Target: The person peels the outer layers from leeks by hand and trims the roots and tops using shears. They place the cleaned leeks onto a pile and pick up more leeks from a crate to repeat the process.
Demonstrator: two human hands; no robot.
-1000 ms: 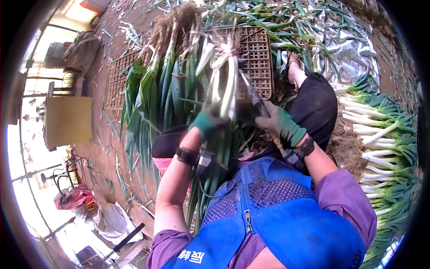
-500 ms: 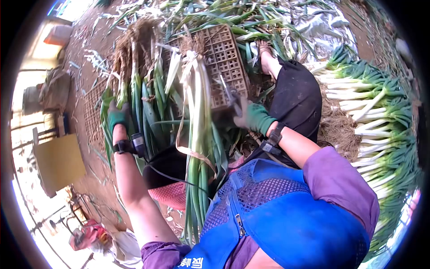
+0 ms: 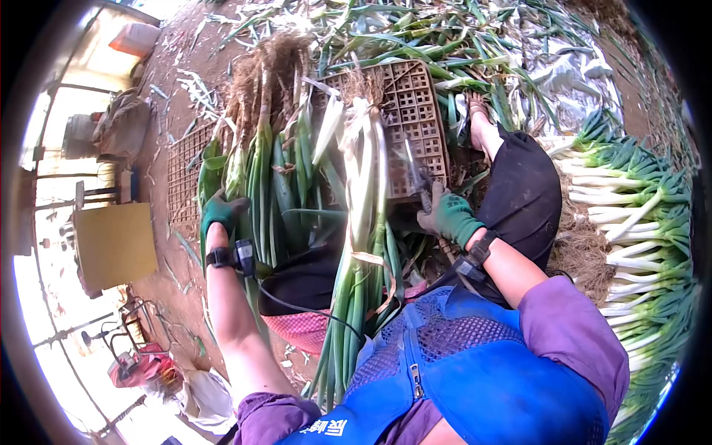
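Note:
My left hand [image 3: 225,211], in a green and dark glove, is closed around the lower part of a leek [image 3: 236,172] at the left side of an unpeeled, rooty bunch; its fingertips are partly hidden. In my right hand [image 3: 451,216], also gloved, is an air gun [image 3: 420,182] with a thin metal nozzle pointing up and away from me. Between the hands, a group of pale-stemmed leeks [image 3: 361,174] lies with roots away from me and green leaves hanging over my lap. An upturned brown plastic crate [image 3: 411,104] sits beneath their root ends.
Cleaned leeks [image 3: 619,215] lie in a long row on the right. Stripped leaves [image 3: 415,37] and white sheeting [image 3: 567,74] cover the ground ahead. A second crate [image 3: 185,170] lies at left, near a yellow board [image 3: 115,248]. A pink seat [image 3: 300,330] is under me.
The whole view has shifted, so everything appears further right and lower. Both hands stay in nearly the same places relative to the leeks and crate.

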